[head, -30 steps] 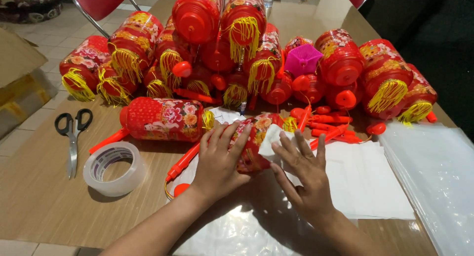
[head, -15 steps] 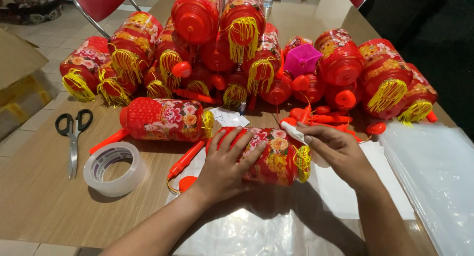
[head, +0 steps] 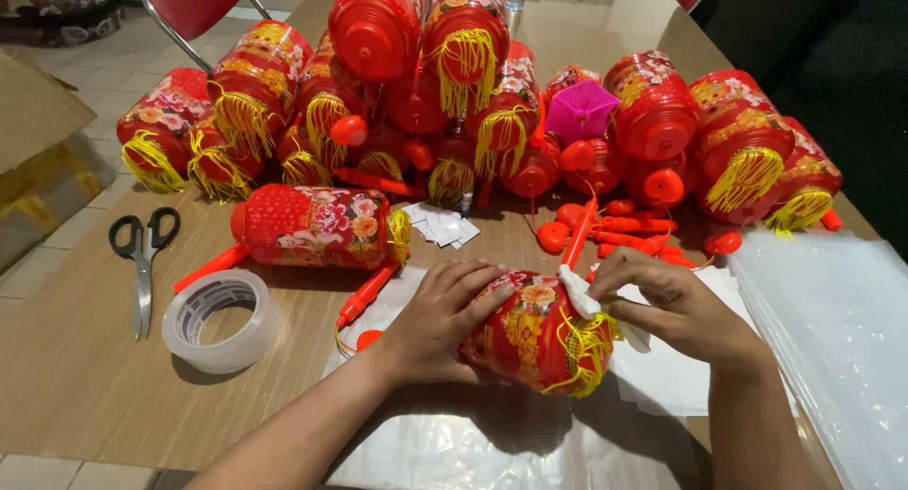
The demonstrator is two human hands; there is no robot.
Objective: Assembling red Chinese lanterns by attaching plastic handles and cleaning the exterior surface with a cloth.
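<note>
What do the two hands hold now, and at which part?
Left hand grips the red lantern around its body; right hand pinches a white piece at its tasselled end.

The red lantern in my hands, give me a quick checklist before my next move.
1. Left hand grips the red lantern: ok.
2. Right hand pinches the white strip at the lantern's tasselled end: ok.
3. Strip stuck down flat: cannot tell.
4. Tape roll near the left hand: ok.
5. Scissors lie closed on the table, away from the hands: ok.
</note>
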